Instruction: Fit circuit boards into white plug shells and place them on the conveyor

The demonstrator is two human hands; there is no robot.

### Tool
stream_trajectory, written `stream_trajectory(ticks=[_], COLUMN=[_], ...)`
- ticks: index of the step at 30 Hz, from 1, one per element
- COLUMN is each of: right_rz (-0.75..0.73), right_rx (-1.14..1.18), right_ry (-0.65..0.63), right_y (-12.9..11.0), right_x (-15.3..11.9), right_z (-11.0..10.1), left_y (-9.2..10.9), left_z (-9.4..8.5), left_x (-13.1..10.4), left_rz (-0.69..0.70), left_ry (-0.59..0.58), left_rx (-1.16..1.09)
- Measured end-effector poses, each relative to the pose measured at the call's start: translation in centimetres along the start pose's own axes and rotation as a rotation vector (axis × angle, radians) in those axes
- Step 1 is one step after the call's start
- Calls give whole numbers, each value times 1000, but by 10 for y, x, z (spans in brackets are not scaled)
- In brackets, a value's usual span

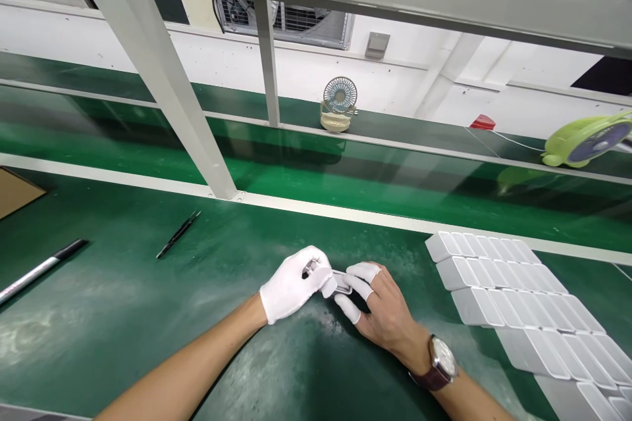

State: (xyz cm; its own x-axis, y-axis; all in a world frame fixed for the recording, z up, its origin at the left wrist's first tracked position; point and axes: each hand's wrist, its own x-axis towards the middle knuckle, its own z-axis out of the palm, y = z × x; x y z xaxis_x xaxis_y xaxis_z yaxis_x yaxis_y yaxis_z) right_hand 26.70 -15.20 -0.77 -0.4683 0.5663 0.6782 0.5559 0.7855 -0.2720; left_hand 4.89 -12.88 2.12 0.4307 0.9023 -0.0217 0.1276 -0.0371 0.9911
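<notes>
Workpiece (pixel 342 283), small and metallic-looking, is pinched by the white-gloved left hand (pixel 291 286) over the green worktop (pixel 247 368). Its other end is met by the half-curled right hand (pixel 388 316), on which white finger covers (pixel 360 286) are worn; whether it is firmly gripped there cannot be told. White containers (pixel 471 308) are lined up right of both hands; tweezers (pixel 178 235) are laid beyond the left hand, to its left.

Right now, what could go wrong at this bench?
The small part is pinched in the gloved left hand's fingers, so it might slip.
The right hand is bare beyond its finger covers; skin could smudge the part.
The watch might knock the white trays if the right arm swings outward.
</notes>
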Motion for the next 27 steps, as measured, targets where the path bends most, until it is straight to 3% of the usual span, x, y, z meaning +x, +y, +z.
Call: stream_trajectory(ticks=[9, 13, 16, 27], right_rz=[2, 115, 181, 136], right_rx=[22, 76, 142, 165], right_ry=[-8, -53, -6, -18], right_y=[0, -2, -2, 3], right_x=[-2, -1, 0, -2], right_z=[2, 0, -2, 1], left_y=[2, 3, 4, 1], left_z=[1, 1, 1, 0], left_x=[0, 0, 0, 1], left_rz=[4, -1, -2, 17], left_ry=[2, 10, 6, -4], left_rx=[9, 14, 18, 15])
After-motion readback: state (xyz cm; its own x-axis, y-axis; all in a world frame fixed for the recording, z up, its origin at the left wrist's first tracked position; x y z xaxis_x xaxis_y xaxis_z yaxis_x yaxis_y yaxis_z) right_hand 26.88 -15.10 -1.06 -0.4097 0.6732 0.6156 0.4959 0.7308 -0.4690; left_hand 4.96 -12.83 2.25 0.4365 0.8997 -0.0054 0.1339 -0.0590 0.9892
